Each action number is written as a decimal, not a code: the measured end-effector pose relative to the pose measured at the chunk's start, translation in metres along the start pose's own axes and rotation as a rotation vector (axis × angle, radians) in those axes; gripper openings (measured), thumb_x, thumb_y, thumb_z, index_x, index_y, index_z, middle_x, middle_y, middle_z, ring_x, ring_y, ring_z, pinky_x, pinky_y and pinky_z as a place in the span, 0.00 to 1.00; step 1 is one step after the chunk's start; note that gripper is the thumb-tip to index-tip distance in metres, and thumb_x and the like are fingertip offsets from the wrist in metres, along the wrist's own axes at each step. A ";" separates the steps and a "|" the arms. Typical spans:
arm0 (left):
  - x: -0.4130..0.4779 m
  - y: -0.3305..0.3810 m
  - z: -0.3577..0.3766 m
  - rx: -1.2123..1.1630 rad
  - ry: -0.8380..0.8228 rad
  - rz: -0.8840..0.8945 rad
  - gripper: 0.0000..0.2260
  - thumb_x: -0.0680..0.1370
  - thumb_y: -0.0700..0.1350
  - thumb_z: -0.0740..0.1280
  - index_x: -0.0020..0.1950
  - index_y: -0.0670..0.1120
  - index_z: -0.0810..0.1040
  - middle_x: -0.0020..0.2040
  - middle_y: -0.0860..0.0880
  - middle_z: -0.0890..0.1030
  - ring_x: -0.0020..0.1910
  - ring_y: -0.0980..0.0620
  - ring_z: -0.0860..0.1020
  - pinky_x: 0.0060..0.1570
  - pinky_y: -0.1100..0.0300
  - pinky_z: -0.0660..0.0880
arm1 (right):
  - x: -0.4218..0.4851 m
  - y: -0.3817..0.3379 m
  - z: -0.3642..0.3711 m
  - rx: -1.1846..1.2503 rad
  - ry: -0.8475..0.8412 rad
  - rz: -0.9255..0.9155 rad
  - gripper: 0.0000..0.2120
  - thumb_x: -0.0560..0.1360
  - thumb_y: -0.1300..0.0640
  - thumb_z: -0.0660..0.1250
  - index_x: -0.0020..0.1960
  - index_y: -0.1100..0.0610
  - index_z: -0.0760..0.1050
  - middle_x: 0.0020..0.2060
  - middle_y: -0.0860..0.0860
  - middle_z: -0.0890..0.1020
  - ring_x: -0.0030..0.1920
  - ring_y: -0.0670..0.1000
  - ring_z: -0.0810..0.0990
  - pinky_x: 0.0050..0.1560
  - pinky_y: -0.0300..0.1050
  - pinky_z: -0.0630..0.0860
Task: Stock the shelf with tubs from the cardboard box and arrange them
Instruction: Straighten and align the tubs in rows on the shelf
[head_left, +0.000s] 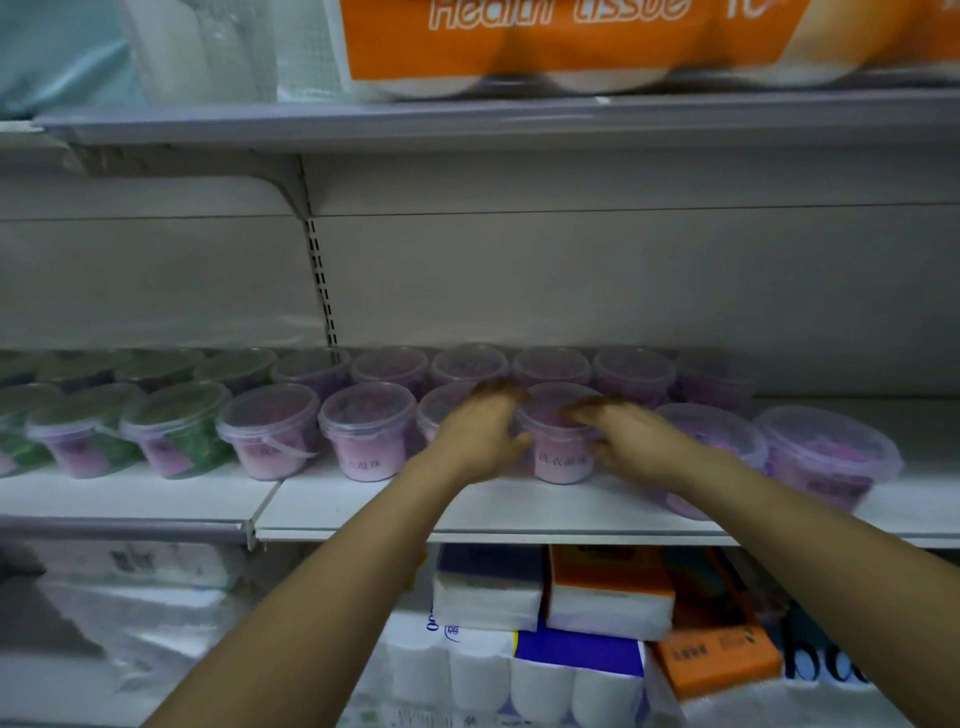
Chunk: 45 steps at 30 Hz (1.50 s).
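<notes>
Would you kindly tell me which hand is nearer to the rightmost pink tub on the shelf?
Right. The right hand is left of the rightmost tub, with another tub between them; the left hand is farther left, beyond the held tub.

Both bare forearms reached forward and up, converging from the lower corners of the view. The left hand (480, 431) and right hand (628, 436) sat close together, backs upward, with one tub (560, 457) clasped between them. Fingers curled over its top rim and thumbs lay against its sides.
</notes>
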<state>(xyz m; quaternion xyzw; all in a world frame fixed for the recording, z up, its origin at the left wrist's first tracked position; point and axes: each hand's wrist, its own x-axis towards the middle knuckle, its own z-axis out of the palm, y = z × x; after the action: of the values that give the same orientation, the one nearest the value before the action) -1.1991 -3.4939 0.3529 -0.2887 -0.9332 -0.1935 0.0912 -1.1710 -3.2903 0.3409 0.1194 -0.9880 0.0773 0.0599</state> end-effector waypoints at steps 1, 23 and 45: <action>0.002 0.010 0.004 -0.025 -0.030 0.026 0.22 0.75 0.46 0.68 0.68 0.47 0.71 0.66 0.47 0.74 0.65 0.47 0.72 0.62 0.54 0.70 | -0.003 0.002 -0.003 0.043 -0.004 0.007 0.29 0.73 0.63 0.62 0.73 0.49 0.64 0.70 0.52 0.71 0.67 0.54 0.73 0.63 0.51 0.72; 0.008 0.036 0.019 0.044 -0.009 -0.035 0.16 0.76 0.55 0.67 0.60 0.50 0.76 0.60 0.50 0.79 0.54 0.51 0.77 0.52 0.56 0.74 | -0.086 0.072 -0.064 -0.052 -0.155 0.032 0.24 0.72 0.55 0.70 0.67 0.44 0.72 0.64 0.43 0.75 0.62 0.47 0.74 0.61 0.42 0.71; 0.009 0.031 0.021 0.053 -0.010 0.045 0.17 0.76 0.51 0.67 0.64 0.49 0.74 0.63 0.49 0.77 0.58 0.49 0.76 0.56 0.55 0.74 | -0.071 0.083 -0.027 -0.001 0.106 -0.020 0.20 0.73 0.63 0.68 0.64 0.51 0.77 0.63 0.56 0.78 0.62 0.58 0.77 0.58 0.50 0.75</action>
<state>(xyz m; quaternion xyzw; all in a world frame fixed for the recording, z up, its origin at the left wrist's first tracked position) -1.1896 -3.4573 0.3453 -0.3079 -0.9318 -0.1653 0.0985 -1.1203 -3.1897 0.3467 0.1248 -0.9823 0.0825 0.1130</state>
